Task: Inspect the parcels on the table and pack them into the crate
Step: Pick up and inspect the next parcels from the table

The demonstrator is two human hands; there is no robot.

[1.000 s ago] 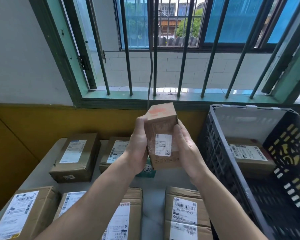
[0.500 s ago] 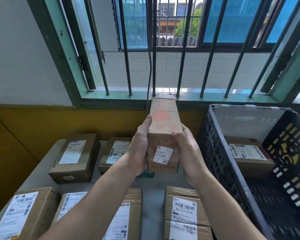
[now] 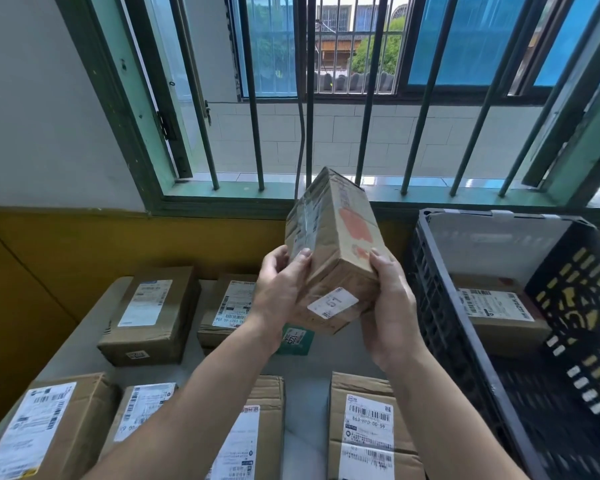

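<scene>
A long brown cardboard parcel (image 3: 336, 247) with an orange mark and a small white label is held up above the table, tilted with its far end toward the window. My left hand (image 3: 279, 289) grips its left side and my right hand (image 3: 392, 306) grips its right side. The black plastic crate (image 3: 440, 306) stands to the right, with one labelled brown parcel (image 3: 496, 313) lying inside. Several more labelled brown parcels lie on the grey table (image 3: 302, 410), among them one at the back left (image 3: 149, 313) and one at the front (image 3: 368, 431).
A small green box (image 3: 298, 337) lies on the table under the held parcel. A barred window with a green frame (image 3: 146, 133) runs along the wall behind the table. The crate's near wall rises between the table parcels and its inside.
Both hands have turned the held parcel: its far end tipped away toward the window and its body rotated, so the small white label now faces down and forward.
</scene>
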